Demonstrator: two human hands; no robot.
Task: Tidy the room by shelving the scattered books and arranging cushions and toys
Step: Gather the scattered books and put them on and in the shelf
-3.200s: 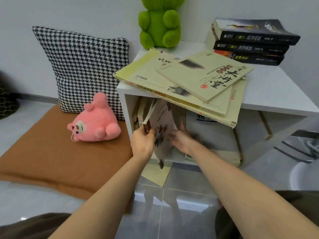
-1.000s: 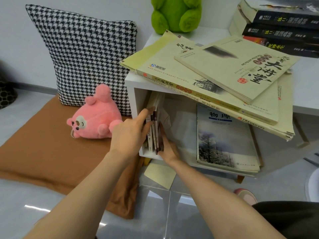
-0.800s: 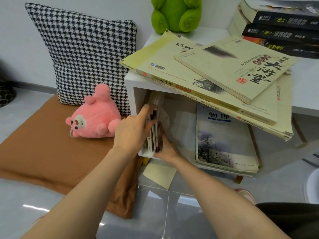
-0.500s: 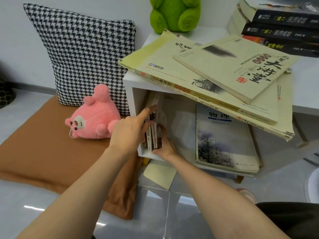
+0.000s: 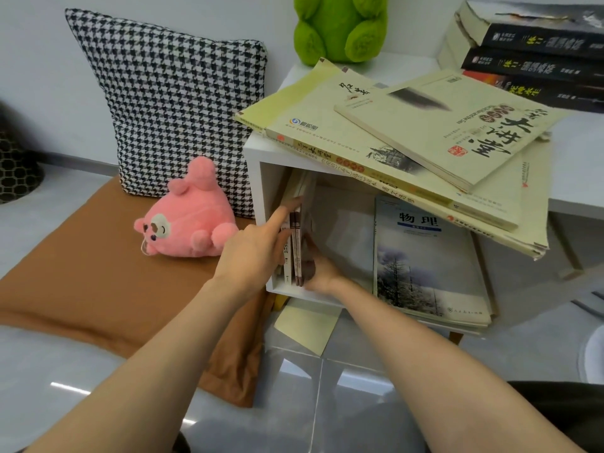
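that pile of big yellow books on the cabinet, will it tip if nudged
Likely to tip forward: the pile overhangs the white cabinet in front. The covers look thin, so probably floppy. The skewed top book may slide off.

The head of the green plush toy [image 5: 340, 27] is cut off by the top edge, the stack of thick dark-covered books [image 5: 529, 44] is cropped at the right, and the fingers of the right hand [image 5: 322, 273] are hidden behind thin upright books [image 5: 295, 250].
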